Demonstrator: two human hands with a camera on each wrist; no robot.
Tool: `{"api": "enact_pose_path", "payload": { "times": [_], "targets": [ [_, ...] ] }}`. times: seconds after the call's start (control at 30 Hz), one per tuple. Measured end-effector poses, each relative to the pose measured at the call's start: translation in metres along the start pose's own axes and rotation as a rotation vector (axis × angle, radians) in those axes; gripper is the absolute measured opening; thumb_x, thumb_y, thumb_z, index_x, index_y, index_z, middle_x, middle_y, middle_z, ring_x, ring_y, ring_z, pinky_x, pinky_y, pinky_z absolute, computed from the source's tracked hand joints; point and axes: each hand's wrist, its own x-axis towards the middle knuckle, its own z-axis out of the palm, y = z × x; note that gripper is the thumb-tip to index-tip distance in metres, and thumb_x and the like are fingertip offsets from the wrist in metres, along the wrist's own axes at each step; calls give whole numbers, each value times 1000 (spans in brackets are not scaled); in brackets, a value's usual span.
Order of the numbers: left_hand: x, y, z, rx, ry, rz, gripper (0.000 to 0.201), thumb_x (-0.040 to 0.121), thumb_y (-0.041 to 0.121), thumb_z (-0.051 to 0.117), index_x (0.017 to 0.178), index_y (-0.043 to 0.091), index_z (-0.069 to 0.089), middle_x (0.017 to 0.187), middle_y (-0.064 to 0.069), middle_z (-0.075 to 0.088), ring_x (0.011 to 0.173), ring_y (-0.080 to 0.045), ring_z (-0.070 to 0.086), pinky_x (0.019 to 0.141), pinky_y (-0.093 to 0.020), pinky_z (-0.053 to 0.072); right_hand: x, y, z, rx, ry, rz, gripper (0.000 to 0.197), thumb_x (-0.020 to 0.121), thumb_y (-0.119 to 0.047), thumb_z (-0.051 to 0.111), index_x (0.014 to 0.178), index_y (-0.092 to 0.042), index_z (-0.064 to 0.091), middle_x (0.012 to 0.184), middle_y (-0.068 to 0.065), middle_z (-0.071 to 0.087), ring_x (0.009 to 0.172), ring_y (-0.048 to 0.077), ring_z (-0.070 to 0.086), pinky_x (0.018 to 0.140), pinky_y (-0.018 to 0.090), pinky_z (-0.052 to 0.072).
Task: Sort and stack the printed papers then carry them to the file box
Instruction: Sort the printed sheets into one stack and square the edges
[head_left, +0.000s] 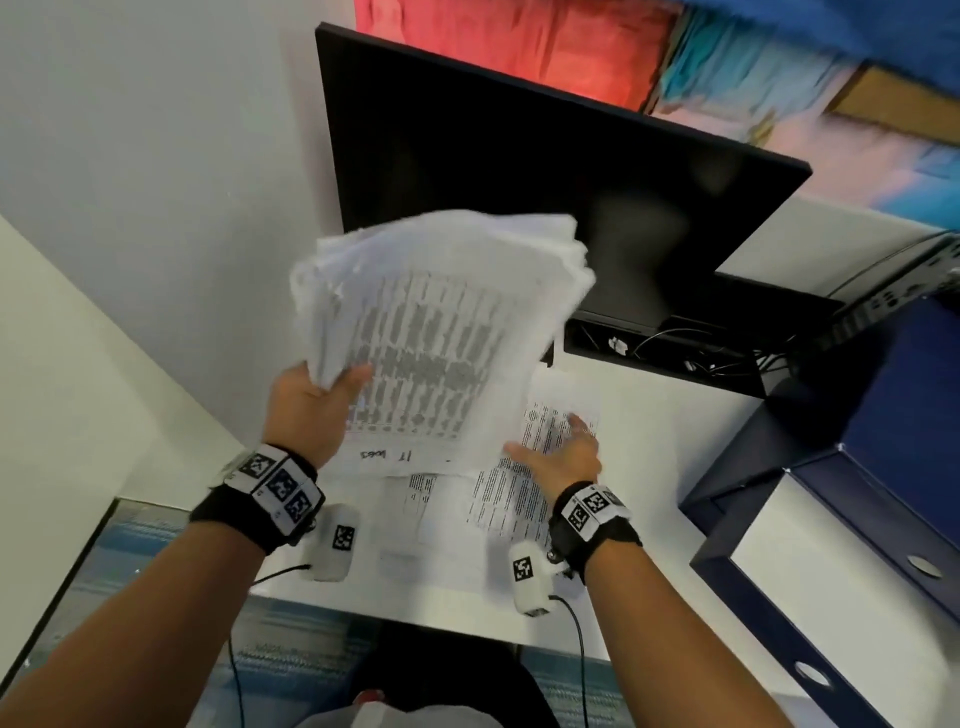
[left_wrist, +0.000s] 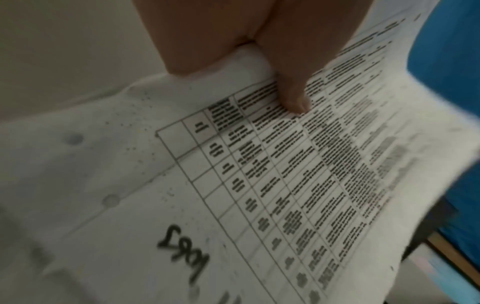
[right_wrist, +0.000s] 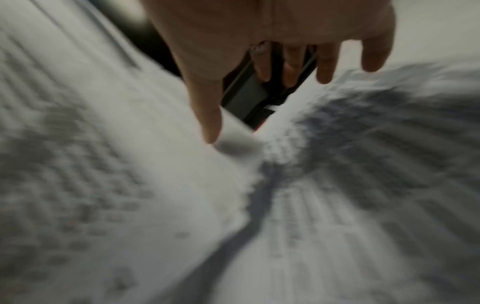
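A dark monitor (head_left: 545, 197) stands on the white desk (head_left: 649, 452), with what look like tangled cables (head_left: 717, 358) behind it.

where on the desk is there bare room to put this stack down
Bare desk lies right of the loose sheets, bordered by the blue file boxes and monitor base. Crowded ahead: sheets spread under the held stack, between both hands.

The head camera looks steeply down at the desk (head_left: 649, 447); both wrist cameras sit close along the fingers, sharing the paper stack (head_left: 441, 332).
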Motion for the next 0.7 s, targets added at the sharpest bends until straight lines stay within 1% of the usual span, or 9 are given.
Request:
{"api": "enact_pose_path", "payload": {
  "times": [0.07,0.13,0.2,0.27,0.37,0.43,0.5,0.6,0.7],
  "targets": [
    [6,2,-15,19,41,18,26,88,24,71,71,10,59,62,-4,54,52,-18,49,35,-9,38,4,17,-3,-246,64,216,116,63,-50,86,152,-14,21,153,12,29,137,37,33,110,49,35],
    [6,0,-28,5,40,5,24,89,28,70,78,9,60,67,-9,56,55,-22,53,40,-17,45,5,30,2,-351,81,284,107,69,-50,80,150,-12,21,152,13,30,136,37,32,109,52,32],
    [3,-3,-38,5,39,-54,28,89,31,69,74,13,54,64,-8,54,53,-20,53,42,-21,47,5,35,13,-385,88,212,93,75,-44,75,147,-15,25,148,10,36,132,35,35,107,52,35],
    [0,-8,-44,46,44,-95,36,88,34,69,69,11,51,59,-7,52,50,-21,51,42,-22,48,4,33,25,-389,82,109,88,78,-40,73,149,-18,25,148,7,36,132,34,35,107,51,33],
    [-2,-17,-49,60,67,-93,42,86,37,72,74,0,55,61,-11,55,53,-24,54,56,-28,51,-5,25,43,-429,48,0,106,74,-48,77,154,-17,15,154,5,29,137,32,29,111,51,27],
    [-2,-20,-50,28,83,-86,47,86,33,73,81,-11,58,64,-15,56,54,-24,53,56,-26,48,-8,23,55,-473,24,-30,117,70,-54,78,155,-15,9,156,7,24,138,31,27,112,49,27],
    [-3,-21,-51,-3,93,-63,49,86,31,74,83,-15,57,66,-17,56,56,-23,53,57,-27,48,-10,22,60,-530,49,-28,119,69,-57,78,155,-12,9,154,8,21,138,31,25,112,47,28],
    [-4,-23,-57,-23,98,-41,42,85,29,75,76,-7,56,65,-16,55,57,-24,54,60,-33,50,-13,23,63,-585,110,-36,112,68,-66,72,151,-10,23,149,9,24,135,31,26,111,46,26],
    [-4,-24,-62,-46,117,-37,33,87,27,74,79,-3,61,68,-16,60,59,-25,57,62,-29,51,-18,22,69,-607,82,-25,115,64,-72,70,149,-7,25,144,10,30,132,31,31,110,45,28]
  ]
}}
